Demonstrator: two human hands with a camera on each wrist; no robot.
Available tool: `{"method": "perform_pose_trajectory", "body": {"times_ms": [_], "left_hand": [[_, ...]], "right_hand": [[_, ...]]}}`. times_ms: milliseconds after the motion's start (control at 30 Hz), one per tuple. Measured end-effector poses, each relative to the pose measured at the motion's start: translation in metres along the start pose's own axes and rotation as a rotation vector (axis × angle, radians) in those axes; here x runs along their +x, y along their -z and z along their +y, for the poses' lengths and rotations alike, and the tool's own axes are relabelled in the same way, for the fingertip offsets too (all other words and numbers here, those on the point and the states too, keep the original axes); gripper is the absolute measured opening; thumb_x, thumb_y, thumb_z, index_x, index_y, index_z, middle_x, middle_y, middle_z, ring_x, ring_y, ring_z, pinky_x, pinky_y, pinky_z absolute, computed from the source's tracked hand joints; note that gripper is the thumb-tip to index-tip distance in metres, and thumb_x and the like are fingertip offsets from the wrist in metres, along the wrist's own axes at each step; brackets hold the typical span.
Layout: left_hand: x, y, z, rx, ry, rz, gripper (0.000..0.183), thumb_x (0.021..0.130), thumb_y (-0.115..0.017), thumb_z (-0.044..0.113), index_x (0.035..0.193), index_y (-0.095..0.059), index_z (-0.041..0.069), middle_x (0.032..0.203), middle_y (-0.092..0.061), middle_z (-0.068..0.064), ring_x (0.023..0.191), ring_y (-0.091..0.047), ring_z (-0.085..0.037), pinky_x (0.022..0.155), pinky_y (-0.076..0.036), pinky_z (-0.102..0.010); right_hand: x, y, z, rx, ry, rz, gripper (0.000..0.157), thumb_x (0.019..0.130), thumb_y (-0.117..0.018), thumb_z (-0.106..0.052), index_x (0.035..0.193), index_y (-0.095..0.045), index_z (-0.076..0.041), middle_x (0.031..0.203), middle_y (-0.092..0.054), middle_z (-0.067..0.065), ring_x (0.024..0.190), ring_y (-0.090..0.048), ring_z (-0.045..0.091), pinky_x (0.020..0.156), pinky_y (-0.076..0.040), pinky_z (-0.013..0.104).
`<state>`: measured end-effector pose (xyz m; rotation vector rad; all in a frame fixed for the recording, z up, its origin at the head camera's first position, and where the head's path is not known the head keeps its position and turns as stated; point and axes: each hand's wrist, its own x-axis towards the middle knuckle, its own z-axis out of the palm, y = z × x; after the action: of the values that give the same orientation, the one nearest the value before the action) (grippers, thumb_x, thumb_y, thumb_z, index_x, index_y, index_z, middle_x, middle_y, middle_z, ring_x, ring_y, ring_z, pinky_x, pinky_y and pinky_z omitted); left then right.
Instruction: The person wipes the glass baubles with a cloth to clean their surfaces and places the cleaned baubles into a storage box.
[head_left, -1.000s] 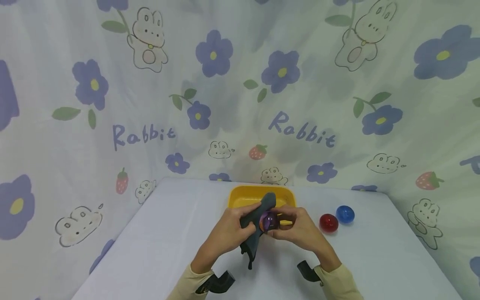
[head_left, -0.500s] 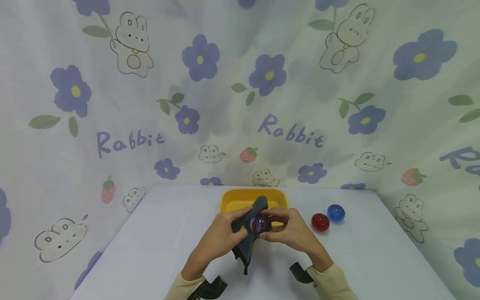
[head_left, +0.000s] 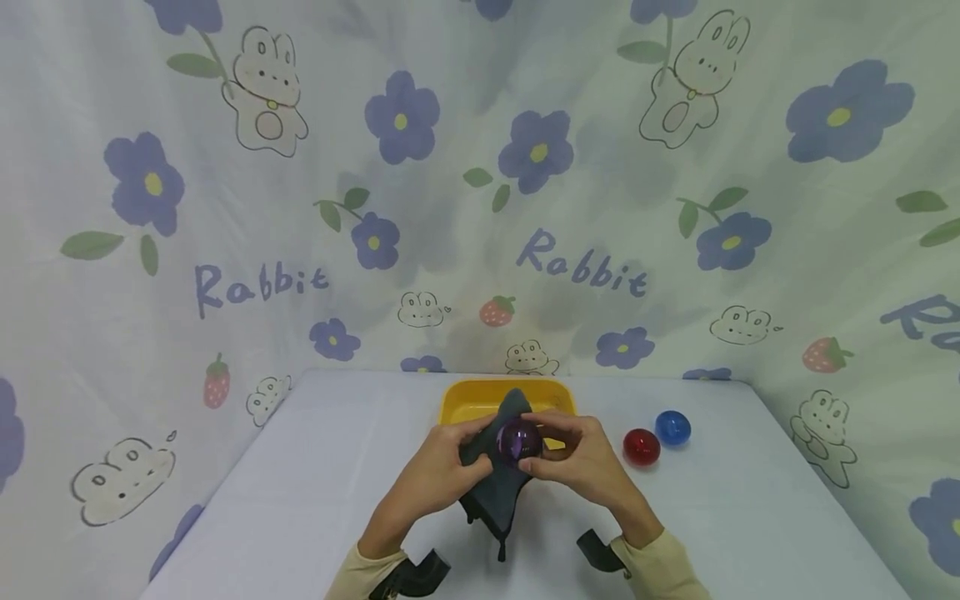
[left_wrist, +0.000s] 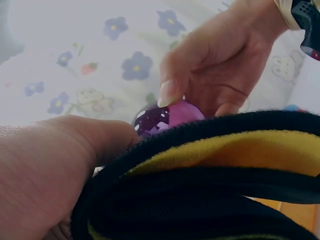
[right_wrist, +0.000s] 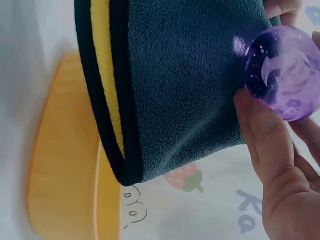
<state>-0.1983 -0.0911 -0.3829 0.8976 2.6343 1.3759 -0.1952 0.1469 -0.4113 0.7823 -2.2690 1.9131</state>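
Observation:
My left hand (head_left: 438,471) grips a folded dark grey towel (head_left: 495,496) with black edging and a yellow layer inside, above the table. A clear purple ball (head_left: 519,442) is pinched between the thumb and fingers of my right hand (head_left: 588,458). Seen from the head, the ball overlaps the towel's front face. In the right wrist view the ball (right_wrist: 285,72) sits right at the fuzzy grey side of the towel (right_wrist: 185,80), with pale shapes showing through it. The left wrist view has its lower part hidden behind the towel's folded edge (left_wrist: 210,125).
A yellow plastic tray (head_left: 467,402) stands behind the hands, partly covered by them and the towel. To the right, a red ball (head_left: 641,447) and a blue ball (head_left: 672,427) lie close together on the white table (head_left: 337,467). A patterned curtain (head_left: 450,208) hangs behind.
The towel has turned so its grey face shows wider, and the purple ball now overlaps it more. Both hands keep their hold. The head view has shifted, moving everything slightly left.

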Motion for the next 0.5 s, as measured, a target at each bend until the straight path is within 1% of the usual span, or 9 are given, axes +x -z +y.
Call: {"method": "perform_pose_trajectory", "body": {"times_ms": [67,167,367,500], "left_hand": [[-0.0003,0.0001,0.0005,-0.011,0.004,-0.009,0.057,0.088,-0.06,0.011,0.144,-0.05,0.008,0.122,-0.069,-0.011,0.075,-0.065,-0.007,0.065,-0.055,-0.018],[-0.0004,0.0007,0.0017,-0.013,0.01,-0.015,0.057,0.087,-0.06,0.011,0.143,-0.05,0.006,0.122,-0.07,-0.013,0.075,-0.065,-0.007,0.063,-0.054,-0.018],[-0.0019,0.0014,0.0055,-0.022,0.029,-0.026,0.055,0.087,-0.06,0.012,0.141,-0.052,0.004,0.127,-0.067,-0.014,0.081,-0.065,-0.009,0.064,-0.054,-0.018],[-0.0029,0.002,0.0075,-0.032,0.03,-0.025,0.055,0.087,-0.059,0.012,0.141,-0.052,0.004,0.125,-0.068,-0.015,0.077,-0.066,-0.008,0.06,-0.053,-0.018]], "right_hand": [[-0.0001,0.0005,0.0009,0.007,0.011,0.012,0.049,0.079,-0.08,-0.011,0.126,-0.065,-0.012,0.124,-0.065,0.013,0.105,-0.068,0.019,0.084,-0.058,0.031],[-0.0002,0.0016,0.0021,0.016,0.029,0.034,0.049,0.08,-0.079,-0.008,0.127,-0.064,-0.009,0.126,-0.063,0.017,0.107,-0.067,0.02,0.084,-0.058,0.032],[-0.0009,0.0039,0.0006,-0.006,-0.003,0.085,0.051,0.079,-0.079,-0.01,0.128,-0.064,-0.01,0.128,-0.061,0.016,0.108,-0.067,0.021,0.086,-0.057,0.03],[0.0001,0.0057,-0.0001,-0.008,-0.022,0.087,0.051,0.079,-0.079,-0.011,0.127,-0.063,-0.011,0.13,-0.06,0.015,0.111,-0.066,0.025,0.088,-0.056,0.03]]}}
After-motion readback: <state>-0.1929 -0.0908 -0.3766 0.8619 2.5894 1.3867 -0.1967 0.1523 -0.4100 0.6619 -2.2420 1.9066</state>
